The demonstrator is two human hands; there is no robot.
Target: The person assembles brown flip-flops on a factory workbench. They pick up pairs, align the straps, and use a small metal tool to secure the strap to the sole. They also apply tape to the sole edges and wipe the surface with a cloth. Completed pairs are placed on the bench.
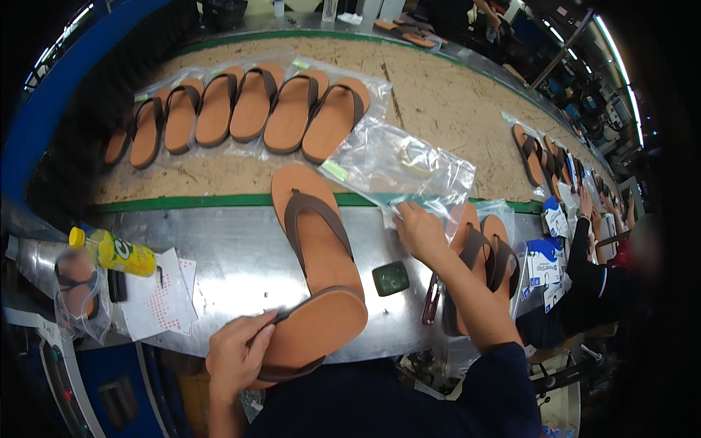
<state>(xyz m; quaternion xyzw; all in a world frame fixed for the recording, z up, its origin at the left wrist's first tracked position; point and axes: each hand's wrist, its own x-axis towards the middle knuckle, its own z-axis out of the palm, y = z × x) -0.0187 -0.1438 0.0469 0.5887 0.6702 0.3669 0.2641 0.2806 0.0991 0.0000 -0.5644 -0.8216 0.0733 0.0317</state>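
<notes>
My left hand (241, 352) grips a tan flip-flop (314, 328) with a dark strap, tilted near the metal table's front edge. Its heel end overlaps a second tan flip-flop (314, 219), which lies with its toe pointing away from me. Farther right, my right hand (423, 232) pinches the near edge of a clear plastic bag (409, 164). A green label shows on the bag's left corner, and it lies partly over the board beyond. Beneath my right forearm is another pair of flip-flops (472, 232) on clear plastic.
A conveyor belt (453, 80) carries a row of bagged flip-flops (254, 102). On the metal table are a dark green block (391, 279), a dark red tool (431, 301), papers (161, 299) and a yellow bottle (117, 252). At right, a co-worker's hand (584, 203) is near more flip-flops.
</notes>
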